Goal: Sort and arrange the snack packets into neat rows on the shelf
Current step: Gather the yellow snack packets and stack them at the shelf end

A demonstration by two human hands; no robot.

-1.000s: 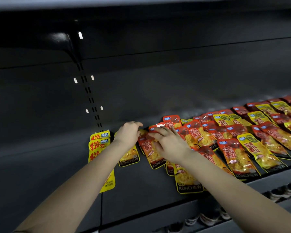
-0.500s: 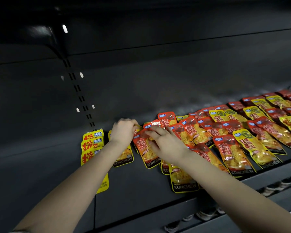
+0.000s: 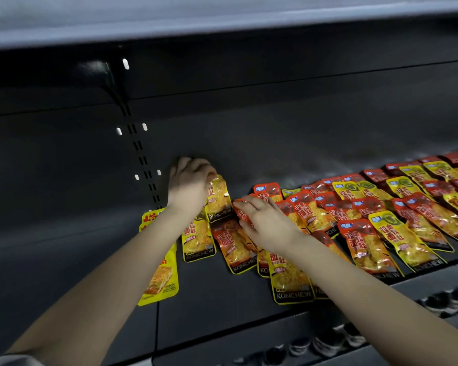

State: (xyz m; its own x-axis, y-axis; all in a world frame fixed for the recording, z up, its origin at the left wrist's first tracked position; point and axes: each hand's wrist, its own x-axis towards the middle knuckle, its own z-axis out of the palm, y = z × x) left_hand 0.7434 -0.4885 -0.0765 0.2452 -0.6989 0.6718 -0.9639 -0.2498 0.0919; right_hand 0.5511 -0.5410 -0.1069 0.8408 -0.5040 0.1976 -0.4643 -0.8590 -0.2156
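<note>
Shelf (image 3: 222, 299): packet (image 3: 218, 199) in left grip (image 3: 189, 184)

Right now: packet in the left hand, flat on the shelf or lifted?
Lifted. The left hand pinches the yellow packet by its top edge; its lower end overlaps the flat packets below.

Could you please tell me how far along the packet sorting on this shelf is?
Early on. Done: a yellow stack sits at the shelf's left end. In hand: the left hand grips a lifted yellow packet, while the right hand rests on red packets. Left: the mixed packets to the right, red and yellow overlapping askew, need sorting into rows.
</note>
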